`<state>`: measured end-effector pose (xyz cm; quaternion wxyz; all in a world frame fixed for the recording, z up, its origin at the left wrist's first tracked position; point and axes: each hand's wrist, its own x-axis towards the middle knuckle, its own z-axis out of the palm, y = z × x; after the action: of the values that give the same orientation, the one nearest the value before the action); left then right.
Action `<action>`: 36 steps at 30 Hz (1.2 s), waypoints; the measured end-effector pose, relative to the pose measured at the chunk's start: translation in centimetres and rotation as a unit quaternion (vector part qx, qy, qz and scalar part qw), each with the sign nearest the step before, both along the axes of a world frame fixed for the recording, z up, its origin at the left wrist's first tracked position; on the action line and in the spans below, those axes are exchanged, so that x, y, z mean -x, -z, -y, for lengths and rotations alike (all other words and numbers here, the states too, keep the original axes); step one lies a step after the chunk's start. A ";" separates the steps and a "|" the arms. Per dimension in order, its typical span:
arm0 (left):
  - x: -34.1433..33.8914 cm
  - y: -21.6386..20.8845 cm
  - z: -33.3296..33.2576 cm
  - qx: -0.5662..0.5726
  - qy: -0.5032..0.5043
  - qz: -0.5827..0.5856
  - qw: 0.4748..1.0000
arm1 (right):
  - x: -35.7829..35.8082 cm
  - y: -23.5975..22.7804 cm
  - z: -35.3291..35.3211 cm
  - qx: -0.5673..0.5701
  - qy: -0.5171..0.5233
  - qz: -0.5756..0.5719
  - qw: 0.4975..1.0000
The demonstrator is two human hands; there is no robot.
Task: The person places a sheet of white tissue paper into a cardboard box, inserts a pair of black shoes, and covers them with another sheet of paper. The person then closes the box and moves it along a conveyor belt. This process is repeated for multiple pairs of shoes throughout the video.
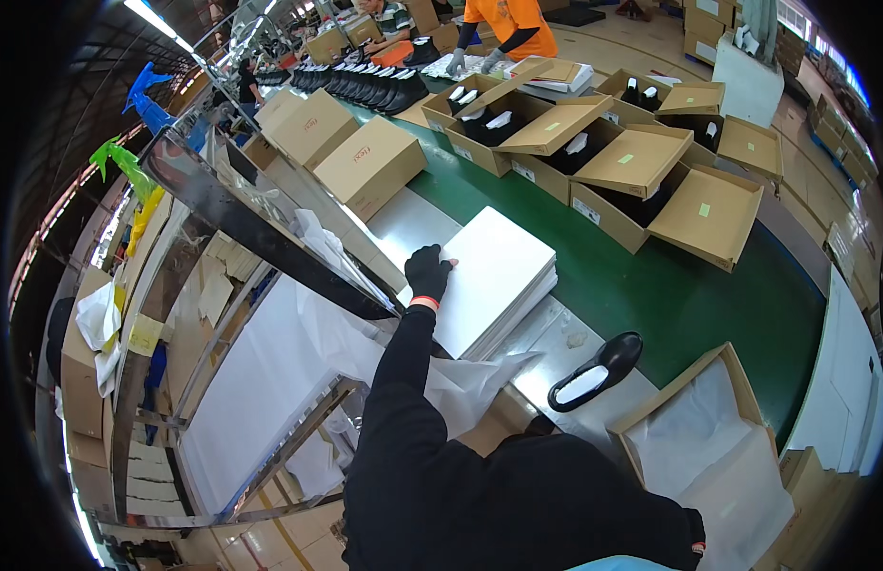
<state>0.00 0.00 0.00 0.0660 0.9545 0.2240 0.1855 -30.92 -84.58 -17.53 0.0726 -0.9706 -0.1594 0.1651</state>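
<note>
A thick stack of white paper sheets (499,276) lies on the metal worktop (565,333). My left hand (428,273), in a black glove with a bare fingertip showing, curls its fingers at the stack's left edge. Of my right arm, the black sleeve reaches the lower right, and a red band shows at its end; the hand itself is out of sight. Close to my body lies a black shoe (598,371) with white filling in its opening. To its right an open cardboard box (725,373) is lined with thin white tissue paper (713,452).
Open shoe boxes (641,157) with black shoes stand across the green belt (708,309). Two closed cartons (370,167) sit at the far left. A metal frame (261,228) rises beside my left arm. Behind, a person in orange (508,29) works near rows of black shoes (365,88).
</note>
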 end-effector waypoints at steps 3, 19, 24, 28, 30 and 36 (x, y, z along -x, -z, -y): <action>0.5 -2.6 0.5 0.020 0.024 0.120 0.992 | -0.7 -2.3 -0.5 0.018 0.013 -0.024 0.999; -0.5 -4.3 39.7 0.566 0.469 -0.129 0.665 | -1.7 -12.4 -8.6 0.017 0.175 0.081 0.981; 1.9 6.8 49.2 0.329 0.580 -0.161 0.728 | -0.8 -12.9 -10.7 -0.034 0.352 0.069 0.933; 2.5 2.1 48.7 0.417 0.545 -0.211 0.696 | 0.9 -11.3 -10.3 -0.094 0.359 0.049 0.927; 2.5 3.3 50.0 0.394 0.542 -0.193 0.717 | 2.3 -9.9 -9.2 -0.130 0.342 0.060 0.929; 2.7 14.1 52.8 0.353 0.619 -0.014 0.701 | -1.1 -15.3 -10.7 -0.098 0.328 0.072 0.937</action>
<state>-2.65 -52.84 -14.13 0.4950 0.7874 -0.3672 -0.0030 -29.81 -73.87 -2.24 0.2055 -0.9664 0.1476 0.0453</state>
